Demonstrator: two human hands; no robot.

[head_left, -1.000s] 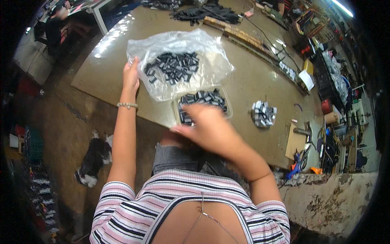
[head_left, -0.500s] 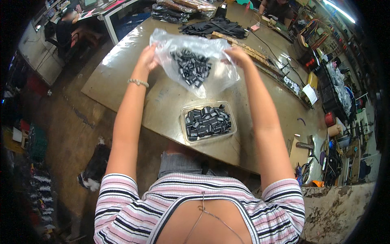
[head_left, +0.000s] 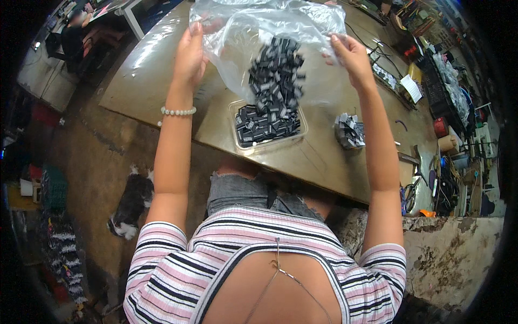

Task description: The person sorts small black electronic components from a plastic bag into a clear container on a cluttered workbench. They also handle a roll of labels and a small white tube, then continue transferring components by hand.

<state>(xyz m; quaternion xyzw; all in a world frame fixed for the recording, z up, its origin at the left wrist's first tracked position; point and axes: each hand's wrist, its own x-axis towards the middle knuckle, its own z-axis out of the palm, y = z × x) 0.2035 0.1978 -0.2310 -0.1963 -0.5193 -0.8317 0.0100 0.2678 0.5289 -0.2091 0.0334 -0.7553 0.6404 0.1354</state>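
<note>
A clear plastic bag [head_left: 232, 65] is stretched between my two hands above the table. My left hand [head_left: 190, 58] grips its left edge, and my right hand [head_left: 350, 56] pinches the right edge. A mass of small black fabric labels [head_left: 276, 75] with pale print hangs at the bag's middle, its lower end over a clear plastic container [head_left: 303, 125]. Whether these labels are still inside the bag or spilling out, I cannot tell. More black labels [head_left: 264, 129] fill the container. By my right forearm sits a small clear pack of dark and pale labels [head_left: 350, 131].
The brown table's [head_left: 334, 167] near edge runs across in front of my lap. Tools, including a hammer [head_left: 411, 158], lie at the right. A black and white cat [head_left: 132, 200] lies on the floor at left. Another person [head_left: 75, 40] sits at the far left.
Both hands have moved further apart, and the bag now stretches wider. The hanging labels have come down over the container. The small label pack has come into sight by my right forearm.
</note>
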